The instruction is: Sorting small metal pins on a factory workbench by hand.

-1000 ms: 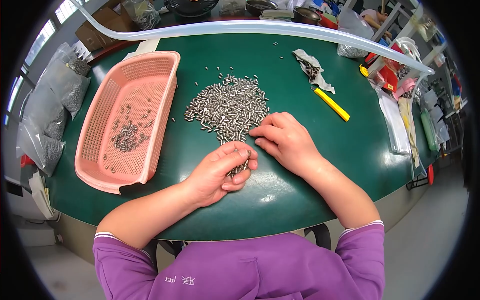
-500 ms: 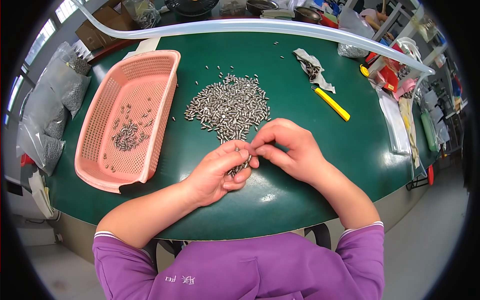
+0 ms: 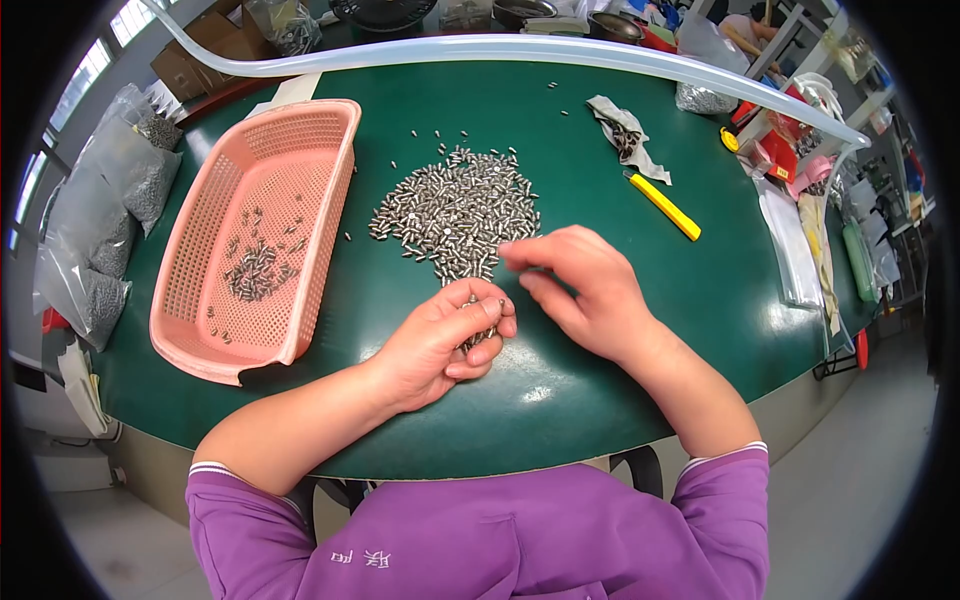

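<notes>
Nearest: purple shirt (image 3: 450, 535) w/ white-trimmed sleeves, up against the green tabletop (image 3: 560, 430). L hand (image 3: 435, 345) curled closed round a small clutch of metal pins (image 3: 476, 336), thumb on top, a few showing btwn the fingers. R hand (image 3: 590, 285) just beside it, open, thumb & forefinger apart; forefinger tip at the R edge of the pin pile (image 3: 460, 210), can't tell if touching. Pile = lots of short silvery pins, mid-tabletop, just past L hand, narrowing toward it; a few strays round its far side. L of pile: pink mesh basket (image 3: 323, 230), longways, w/ more pins (image 3: 255, 275) loose on its floor. R of pile, well apart: yellow cutter (image 3: 665, 208), lying at a slant; just past it, a crumpled pale wrap (image 3: 655, 172) w/ dark bits on it. Far L: clear bags (image 3: 145, 180) of small metal parts. Across the far edge: long translucent strip (image 3: 480, 48); behind it, cardboard box (image 3: 185, 72) & metal bowls (image 3: 615, 30)
</notes>
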The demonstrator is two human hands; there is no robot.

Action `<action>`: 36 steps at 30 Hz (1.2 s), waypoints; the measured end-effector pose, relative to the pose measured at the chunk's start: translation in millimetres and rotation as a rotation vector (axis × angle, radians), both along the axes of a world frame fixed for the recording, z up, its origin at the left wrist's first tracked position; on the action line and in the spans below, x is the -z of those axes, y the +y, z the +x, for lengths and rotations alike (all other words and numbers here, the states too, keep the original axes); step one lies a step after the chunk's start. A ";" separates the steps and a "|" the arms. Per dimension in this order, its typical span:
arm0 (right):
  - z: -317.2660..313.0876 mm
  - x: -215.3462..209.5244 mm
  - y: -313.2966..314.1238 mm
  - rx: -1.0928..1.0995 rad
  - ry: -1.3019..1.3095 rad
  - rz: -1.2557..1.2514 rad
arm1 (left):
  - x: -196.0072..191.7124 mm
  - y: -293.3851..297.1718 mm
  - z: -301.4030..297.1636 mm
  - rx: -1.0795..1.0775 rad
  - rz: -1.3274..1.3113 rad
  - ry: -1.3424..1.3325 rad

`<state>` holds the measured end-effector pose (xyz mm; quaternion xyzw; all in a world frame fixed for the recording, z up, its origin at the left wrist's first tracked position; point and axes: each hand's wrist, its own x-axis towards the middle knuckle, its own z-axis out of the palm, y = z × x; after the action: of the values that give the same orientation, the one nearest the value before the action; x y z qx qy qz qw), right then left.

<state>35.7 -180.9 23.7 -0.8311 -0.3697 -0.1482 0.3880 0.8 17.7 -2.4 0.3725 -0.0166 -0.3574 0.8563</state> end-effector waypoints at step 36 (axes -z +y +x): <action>-3.8 -3.4 0.3 -0.137 0.048 0.012 | 1.3 -0.2 -2.1 -0.011 -0.024 -0.020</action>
<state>31.9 -180.6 27.1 -0.8048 -0.4155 -0.1034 0.4111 -1.3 17.5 -3.7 0.3657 -0.0272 -0.3489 0.8624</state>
